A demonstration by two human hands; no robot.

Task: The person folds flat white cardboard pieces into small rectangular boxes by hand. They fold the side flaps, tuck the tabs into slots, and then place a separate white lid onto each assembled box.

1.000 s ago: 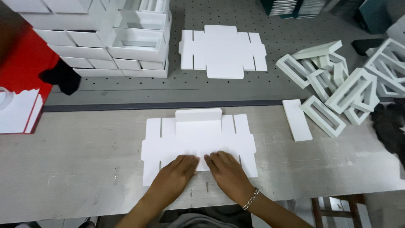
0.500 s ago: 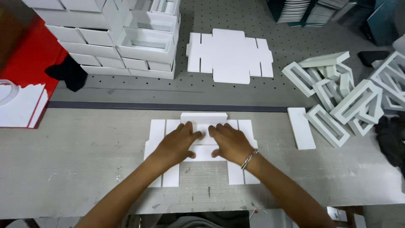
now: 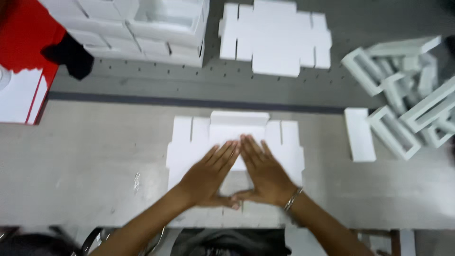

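Blank: white die-cut cardboard sheet (image 3: 199, 142) lies flat under both palms, flaps beyond the fingertips.
Left hand (image 3: 207, 175): fingers spread flat, pressing, gripping nothing.
Right hand (image 3: 265, 173): likewise.
Handling: probably light, thin, creasable; lift by side flaps.

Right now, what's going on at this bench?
A person presses both hands flat on a white die-cut cardboard blank lying on the grey table. The left hand and right hand meet at fingertips and thumbs, forming a triangle over its middle. Another flat blank lies farther back, beside stacked white boxes; white frame inserts are piled at right.
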